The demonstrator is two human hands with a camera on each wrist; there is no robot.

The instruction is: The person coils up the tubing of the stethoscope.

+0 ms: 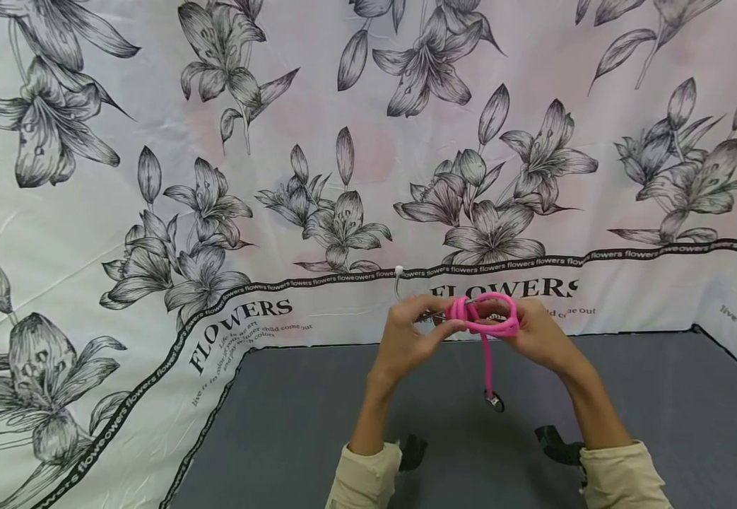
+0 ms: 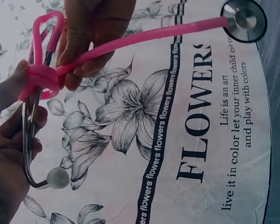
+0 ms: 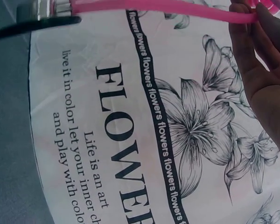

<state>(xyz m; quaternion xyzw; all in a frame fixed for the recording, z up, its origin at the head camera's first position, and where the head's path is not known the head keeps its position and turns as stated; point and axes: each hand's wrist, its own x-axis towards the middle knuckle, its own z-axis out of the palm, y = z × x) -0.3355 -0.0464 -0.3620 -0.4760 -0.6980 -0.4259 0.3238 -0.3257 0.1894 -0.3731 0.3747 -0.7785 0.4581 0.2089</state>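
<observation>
A pink stethoscope is held up above the table, its tubing looped and wrapped round itself near the metal ear tubes. My left hand pinches the wrapped part and the ear tubes between thumb and fingers. On the other side, my right hand holds the pink tubing loop. In the left wrist view a white eartip ends the bent metal tubes. The round chest piece hangs down on a free length of tubing. The right wrist view shows the right fingers at the tubing.
Below the hands lies a dark grey table top. A white cloth printed with black lilies and lettering hangs behind it. Dark straps show at both wrists.
</observation>
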